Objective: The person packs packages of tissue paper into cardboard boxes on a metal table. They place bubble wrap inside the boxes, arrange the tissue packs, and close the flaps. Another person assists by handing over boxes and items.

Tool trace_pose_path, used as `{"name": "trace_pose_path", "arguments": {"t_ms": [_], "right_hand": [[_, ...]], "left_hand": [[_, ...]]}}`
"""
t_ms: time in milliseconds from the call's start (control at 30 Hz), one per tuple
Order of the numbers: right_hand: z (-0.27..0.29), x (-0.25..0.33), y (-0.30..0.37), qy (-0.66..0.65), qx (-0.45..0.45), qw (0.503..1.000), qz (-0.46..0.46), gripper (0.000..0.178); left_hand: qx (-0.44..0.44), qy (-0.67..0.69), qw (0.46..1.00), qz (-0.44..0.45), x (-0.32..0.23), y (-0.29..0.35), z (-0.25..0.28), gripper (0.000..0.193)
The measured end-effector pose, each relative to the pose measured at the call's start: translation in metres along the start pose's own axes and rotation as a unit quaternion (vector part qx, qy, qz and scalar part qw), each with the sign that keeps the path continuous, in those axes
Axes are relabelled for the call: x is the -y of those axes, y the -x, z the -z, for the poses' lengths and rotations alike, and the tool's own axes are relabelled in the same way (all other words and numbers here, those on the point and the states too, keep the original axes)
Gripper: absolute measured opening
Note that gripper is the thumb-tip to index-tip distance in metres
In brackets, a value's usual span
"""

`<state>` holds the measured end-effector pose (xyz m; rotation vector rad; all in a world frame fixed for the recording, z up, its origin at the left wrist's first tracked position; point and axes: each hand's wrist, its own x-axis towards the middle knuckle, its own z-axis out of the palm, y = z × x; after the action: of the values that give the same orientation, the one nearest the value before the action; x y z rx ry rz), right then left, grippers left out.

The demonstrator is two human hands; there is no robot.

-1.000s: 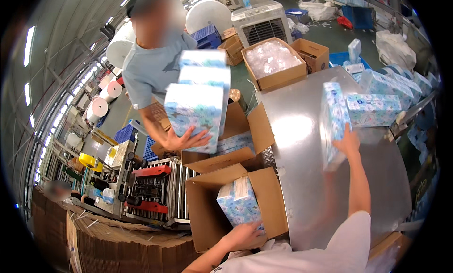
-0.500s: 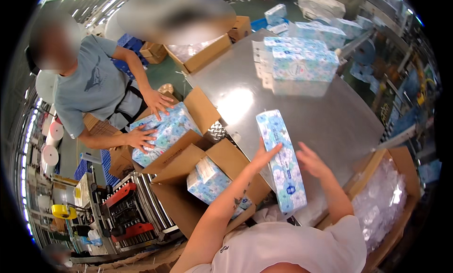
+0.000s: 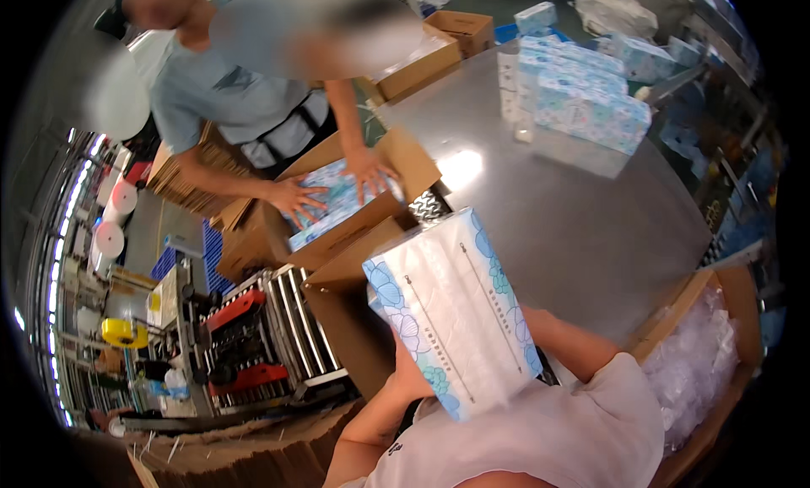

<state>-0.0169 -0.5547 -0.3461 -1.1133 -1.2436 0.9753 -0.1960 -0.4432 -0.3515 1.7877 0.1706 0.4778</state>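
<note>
A soft tissue pack (image 3: 456, 315), white on its upward face with blue floral edges, is held in front of my chest. My left hand (image 3: 408, 372) grips its left side; the fingers are partly hidden. At its right side is my right hand (image 3: 533, 321), mostly covered by the pack. Beneath and to the left stands an open cardboard carton (image 3: 350, 328), its inside largely blocked from sight. A co-worker's two hands press flat on blue floral tissue packs (image 3: 333, 203) inside another open carton (image 3: 261, 256) just beyond.
Several floral tissue packs (image 3: 586, 108) stand at the far side of the metal table (image 3: 591, 226). To the right is a carton of clear plastic wrap (image 3: 692, 370). A roller conveyor (image 3: 295, 323) runs on the left, beside stacked flat cardboard (image 3: 245, 454) at lower left.
The pack has come left and nearer, off the table, turned so its white face shows. My right hand has gone from open beside it to its side. The co-worker's packs sit lower in their carton.
</note>
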Motion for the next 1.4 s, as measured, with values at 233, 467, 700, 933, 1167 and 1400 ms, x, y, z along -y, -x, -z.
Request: {"name": "trace_pose_path", "arguments": {"t_ms": [233,467,700,933,1167,1400], "right_hand": [[-0.076,-0.039,-0.041,0.048,0.101,0.993,0.03,0.114],[-0.112,-0.132,-0.103,0.234,0.345,0.883,-0.216,0.082],[-0.077,-0.196,-0.109,0.434,0.149,0.886,0.065,0.038],[-0.06,-0.224,-0.135,0.627,0.0,0.759,0.176,0.043],[-0.048,-0.299,-0.201,0.497,0.204,0.823,-0.183,0.055],[-0.067,-0.392,-0.209,0.575,0.102,0.792,-0.179,0.057]], "left_hand": [[-0.156,-0.091,0.983,0.017,-0.011,0.069,0.046,0.103],[-0.087,-0.262,0.862,0.425,0.065,0.109,0.101,0.074],[-0.092,-0.616,0.714,0.321,0.119,0.046,0.09,0.072],[-0.132,-0.654,0.717,0.203,0.22,0.035,0.116,0.058],[-0.13,-0.584,0.773,0.211,0.326,0.011,0.146,0.034],[-0.118,-0.503,0.766,0.383,0.344,-0.016,0.138,0.044]]}}
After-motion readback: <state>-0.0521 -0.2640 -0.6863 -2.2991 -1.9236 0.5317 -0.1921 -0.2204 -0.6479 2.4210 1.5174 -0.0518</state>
